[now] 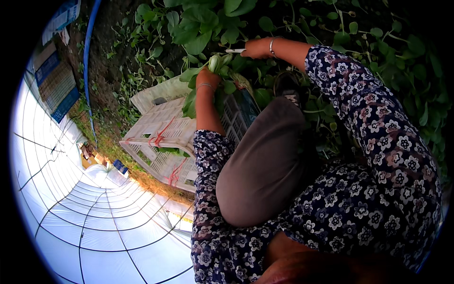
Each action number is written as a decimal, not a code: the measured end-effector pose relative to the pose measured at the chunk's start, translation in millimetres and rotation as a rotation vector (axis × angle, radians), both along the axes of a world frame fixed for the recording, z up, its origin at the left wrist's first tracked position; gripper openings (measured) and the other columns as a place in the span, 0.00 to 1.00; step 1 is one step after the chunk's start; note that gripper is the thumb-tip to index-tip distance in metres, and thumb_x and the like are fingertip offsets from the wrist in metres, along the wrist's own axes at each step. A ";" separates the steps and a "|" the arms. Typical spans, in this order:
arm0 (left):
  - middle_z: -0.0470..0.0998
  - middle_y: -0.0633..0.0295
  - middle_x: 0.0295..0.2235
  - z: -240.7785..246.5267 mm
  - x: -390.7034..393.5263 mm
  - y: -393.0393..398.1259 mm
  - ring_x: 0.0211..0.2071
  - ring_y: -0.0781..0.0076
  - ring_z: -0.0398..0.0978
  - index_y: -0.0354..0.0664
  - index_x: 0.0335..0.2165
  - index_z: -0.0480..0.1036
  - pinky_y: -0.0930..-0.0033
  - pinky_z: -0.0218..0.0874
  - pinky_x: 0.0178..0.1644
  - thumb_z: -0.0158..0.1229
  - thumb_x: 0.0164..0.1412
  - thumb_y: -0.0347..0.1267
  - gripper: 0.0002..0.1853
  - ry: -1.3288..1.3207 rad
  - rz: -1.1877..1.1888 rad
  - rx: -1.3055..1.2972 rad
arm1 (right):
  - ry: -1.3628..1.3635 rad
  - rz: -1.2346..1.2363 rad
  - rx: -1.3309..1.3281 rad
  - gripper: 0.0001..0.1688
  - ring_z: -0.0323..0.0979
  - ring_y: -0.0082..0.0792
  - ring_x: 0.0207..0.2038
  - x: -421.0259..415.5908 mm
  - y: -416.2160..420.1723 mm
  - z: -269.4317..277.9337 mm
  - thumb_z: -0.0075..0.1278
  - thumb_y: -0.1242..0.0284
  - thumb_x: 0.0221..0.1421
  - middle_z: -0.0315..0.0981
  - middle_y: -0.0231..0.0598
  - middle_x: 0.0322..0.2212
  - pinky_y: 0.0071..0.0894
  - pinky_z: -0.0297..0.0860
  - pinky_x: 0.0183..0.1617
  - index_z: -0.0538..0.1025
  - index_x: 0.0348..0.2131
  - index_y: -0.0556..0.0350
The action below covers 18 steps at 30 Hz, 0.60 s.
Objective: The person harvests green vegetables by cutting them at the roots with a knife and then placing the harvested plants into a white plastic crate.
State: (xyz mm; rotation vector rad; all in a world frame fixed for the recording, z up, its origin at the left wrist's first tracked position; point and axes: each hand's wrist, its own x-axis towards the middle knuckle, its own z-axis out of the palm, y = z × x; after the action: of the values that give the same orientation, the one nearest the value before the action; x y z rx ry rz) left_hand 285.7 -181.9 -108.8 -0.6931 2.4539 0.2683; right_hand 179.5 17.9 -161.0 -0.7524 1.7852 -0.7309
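Bunched in my left hand [208,80] is a leafy green vegetable [214,64], its pale stem base turned up toward the plants and its broad leaves hanging along my wrist. My right hand [260,48] grips a small knife [234,50], whose light blade points left, just past the stem base and apart from it. The knife's handle is hidden in my fist. Below my left hand stands a white slatted plastic crate [159,138], tied with red string and with some greens showing inside. Growing leafy plants [198,28] surround both hands.
My bent knee [262,170] and shoe [287,87] are between my arms. A pale sack or sheet [166,90] lies against the crate. A blue hose [87,64] runs over the soil at left. Farther off are stacked crates [56,85] and the greenhouse film wall [95,220].
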 end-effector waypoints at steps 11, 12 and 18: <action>0.73 0.47 0.29 107.6 -0.2 112.3 0.34 0.49 0.71 0.40 0.37 0.66 0.61 0.62 0.37 0.57 0.34 0.28 0.24 0.381 -0.149 0.335 | -0.484 -0.738 -0.945 0.33 0.60 0.13 0.28 33.9 85.1 56.9 0.54 0.70 0.44 0.66 0.25 0.39 0.13 0.59 0.30 0.62 0.50 0.53; 0.74 0.49 0.29 111.8 -0.3 117.2 0.33 0.52 0.72 0.39 0.37 0.67 0.64 0.62 0.37 0.58 0.33 0.26 0.24 0.384 -0.089 0.455 | -0.569 -0.691 -0.894 0.34 0.59 0.12 0.25 30.5 96.6 74.5 0.54 0.70 0.43 0.66 0.26 0.39 0.12 0.58 0.26 0.62 0.50 0.53; 0.73 0.63 0.35 102.0 -2.9 130.0 0.36 0.75 0.69 0.38 0.43 0.65 0.73 0.60 0.43 0.59 0.34 0.23 0.29 0.230 0.003 0.867 | -0.617 -0.684 -0.810 0.23 0.55 0.11 0.17 28.4 120.7 92.9 0.53 0.70 0.41 0.66 0.25 0.28 0.10 0.51 0.17 0.66 0.40 0.53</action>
State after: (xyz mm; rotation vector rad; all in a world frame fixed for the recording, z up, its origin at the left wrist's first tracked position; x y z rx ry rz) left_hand 282.8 -51.8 -6.8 -0.2815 2.2067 1.3635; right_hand 208.0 138.6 -68.1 -0.3100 1.1141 -1.9699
